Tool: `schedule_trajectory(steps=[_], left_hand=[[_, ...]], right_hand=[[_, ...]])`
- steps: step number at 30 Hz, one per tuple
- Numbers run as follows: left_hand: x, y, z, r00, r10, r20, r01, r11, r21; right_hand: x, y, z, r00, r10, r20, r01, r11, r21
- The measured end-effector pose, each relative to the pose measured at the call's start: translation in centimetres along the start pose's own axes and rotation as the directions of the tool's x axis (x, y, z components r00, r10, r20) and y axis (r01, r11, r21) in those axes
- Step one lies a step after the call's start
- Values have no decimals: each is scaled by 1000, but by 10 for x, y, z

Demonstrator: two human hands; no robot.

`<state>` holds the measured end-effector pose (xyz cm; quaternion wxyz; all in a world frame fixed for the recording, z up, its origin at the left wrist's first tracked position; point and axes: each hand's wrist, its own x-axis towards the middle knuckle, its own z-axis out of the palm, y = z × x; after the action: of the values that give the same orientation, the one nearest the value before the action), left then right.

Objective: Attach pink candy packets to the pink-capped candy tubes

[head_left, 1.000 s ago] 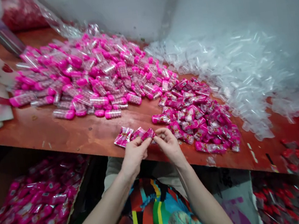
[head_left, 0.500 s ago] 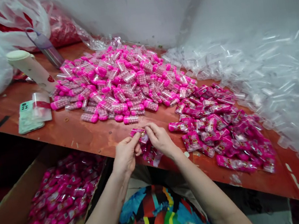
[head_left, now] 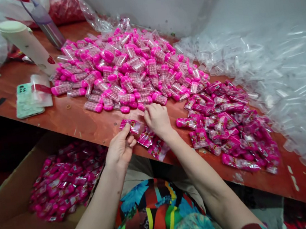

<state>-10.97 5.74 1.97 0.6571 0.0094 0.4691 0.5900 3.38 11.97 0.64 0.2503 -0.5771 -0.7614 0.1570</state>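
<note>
My left hand (head_left: 120, 147) pinches a pink wrapper (head_left: 134, 126), long axis pointing rightward. My right hand (head_left: 158, 119) has moved to the bottles (head_left: 137, 82); its grip I can't tell.

Pinched in the left hand (head_left: 120, 147): a glossy pink printed packet (head_left: 131, 126). Lying loose on the bench (head_left: 91, 124) nearby: more pink packets (head_left: 146, 137). Heaped beyond: clear, pink-capped tubes (head_left: 125, 75) of small balls, pointing every way.

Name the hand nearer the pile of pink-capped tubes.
Right. The right hand is at the near edge of the tube pile; the left hand is set back from it, thumb on a pink packet.
</note>
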Motion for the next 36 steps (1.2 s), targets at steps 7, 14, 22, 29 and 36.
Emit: schedule_trajectory(steps=[7,14,22,29,36], left_hand=[[-11,-24,29,986,-138,89,143,989,-49],[-28,-56,44,953,-217,210,223,975,-3],[-36,-71,48,940,-214,268,197,976,89],[-41,-78,44,884,-257,391,160,951,264],[-39,-85,39,823,-360,438,226,917,329]], right_hand=[[-91,-7,-39,908,389,153,-326,429,842],[-127,4,-45,868,495,22,-308,505,806],[-151,20,-49,859,494,134,-332,340,880],[-157,21,-50,854,497,155,-348,322,880],[-165,20,-52,917,395,54,-273,524,807]])
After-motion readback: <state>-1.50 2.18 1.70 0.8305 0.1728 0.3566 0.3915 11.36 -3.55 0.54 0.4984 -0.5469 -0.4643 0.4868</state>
